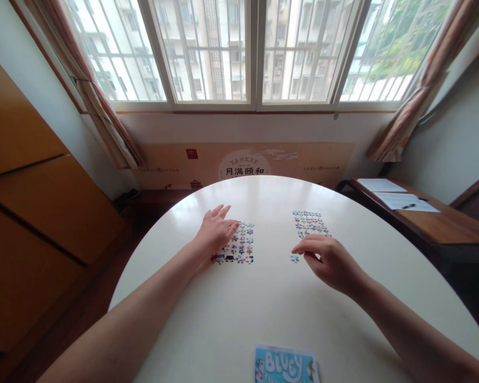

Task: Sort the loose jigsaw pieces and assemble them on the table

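My left hand (217, 229) is over the left group of small jigsaw puzzle pieces (245, 247), with its fingers spread and no piece visible in it. It hides part of that group, which lies in loose rows. To the right, my right hand (329, 260) is bent at the knuckles, index finger stretched out and thumb apart below it. Just under that fingertip lies a single light-blue jigsaw piece (294, 258) on the white table. Behind my right hand is the other group of jigsaw pieces (309, 223), also in rows and partly covered.
A blue "Bluey" box or booklet (285, 366) lies at the near edge of the round white table (231, 314). On the right, a wooden desk (458, 226) bears paper sheets (406, 202) and a dark pen-like thing. Wooden cabinets (27, 255) stand on the left.
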A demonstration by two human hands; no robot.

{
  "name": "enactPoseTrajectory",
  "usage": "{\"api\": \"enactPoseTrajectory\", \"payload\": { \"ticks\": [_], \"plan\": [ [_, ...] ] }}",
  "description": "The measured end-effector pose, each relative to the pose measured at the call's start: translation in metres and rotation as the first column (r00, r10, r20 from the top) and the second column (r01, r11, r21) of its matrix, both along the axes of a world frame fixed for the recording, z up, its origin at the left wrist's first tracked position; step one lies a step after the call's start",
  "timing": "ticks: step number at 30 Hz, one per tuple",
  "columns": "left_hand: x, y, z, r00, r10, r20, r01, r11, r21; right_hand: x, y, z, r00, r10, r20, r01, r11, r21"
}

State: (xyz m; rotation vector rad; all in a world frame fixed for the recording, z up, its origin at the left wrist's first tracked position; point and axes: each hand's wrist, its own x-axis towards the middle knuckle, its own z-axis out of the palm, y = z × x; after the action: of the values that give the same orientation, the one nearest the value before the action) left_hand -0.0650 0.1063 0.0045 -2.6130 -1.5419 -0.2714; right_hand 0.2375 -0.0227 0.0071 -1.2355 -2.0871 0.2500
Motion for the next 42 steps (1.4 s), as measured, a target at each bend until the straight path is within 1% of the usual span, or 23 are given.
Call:
{"api": "enactPoseTrajectory", "payload": {
  "ticks": [3,6,11,15,18,21,23,25,28,31,34,36,39,42],
  "plan": [
    [0.004,0.0,0.001,1.0,0.024,-0.012,-0.024,1.0,-0.013,0.0,0.001,0.0,1.0,0.009,-0.009,-0.009,1.0,0.013],
    [0.008,0.005,0.006,0.998,0.045,-0.034,-0.047,0.998,-0.043,-0.001,0.001,0.001,1.0,0.014,-0.023,-0.013,1.0,0.019],
    [0.018,0.027,0.021,0.994,0.026,-0.105,-0.04,0.989,-0.141,0.0,0.002,0.002,0.999,-0.022,-0.036,0.023,0.999,0.035],
    [0.041,0.042,0.032,0.989,0.002,-0.149,-0.035,0.975,-0.22,0.004,0.005,0.002,0.996,-0.071,-0.053,0.073,0.996,0.052],
    [0.065,0.041,0.036,0.981,-0.079,-0.179,0.033,0.968,-0.247,0.007,0.007,0.002,0.994,-0.104,-0.023,0.105,0.994,0.042],
    [0.083,0.025,0.038,0.96,-0.218,-0.175,0.172,0.954,-0.244,0.009,0.009,0.003,0.99,-0.139,0.022,0.139,0.99,0.025],
    [0.087,0.006,0.038,0.938,-0.319,-0.136,0.282,0.93,-0.236,0.011,0.009,0.004,0.985,-0.164,0.062,0.164,0.986,0.008],
    [0.086,-0.016,0.039,0.907,-0.41,-0.092,0.386,0.899,-0.204,0.013,0.01,0.005,0.977,-0.173,0.122,0.178,0.984,-0.028],
    [0.082,-0.047,0.038,0.886,-0.463,-0.037,0.447,0.872,-0.198,0.014,0.01,0.005,0.966,-0.155,0.205,0.178,0.979,-0.099],
    [0.082,-0.07,0.037,0.867,-0.498,0.002,0.492,0.856,-0.159,0.013,0.009,0.003,0.963,-0.125,0.237,0.161,0.977,-0.141],
    [0.084,-0.081,0.033,0.878,-0.476,0.048,0.478,0.876,-0.062,0.011,0.008,0.001,0.964,-0.111,0.24,0.152,0.975,-0.16],
    [0.084,-0.084,0.029,0.903,-0.419,0.097,0.422,0.907,-0.008,0.01,0.007,0.001,0.966,-0.108,0.234,0.148,0.976,-0.158],
    [0.083,-0.09,0.023,0.936,-0.318,0.152,0.321,0.947,0.004,0.009,0.006,0.0,0.97,-0.093,0.224,0.13,0.979,-0.156],
    [0.085,-0.095,0.019,0.949,-0.288,0.132,0.293,0.956,-0.023,0.007,0.006,0.0,0.969,-0.092,0.231,0.133,0.976,-0.17]
  ]
}}
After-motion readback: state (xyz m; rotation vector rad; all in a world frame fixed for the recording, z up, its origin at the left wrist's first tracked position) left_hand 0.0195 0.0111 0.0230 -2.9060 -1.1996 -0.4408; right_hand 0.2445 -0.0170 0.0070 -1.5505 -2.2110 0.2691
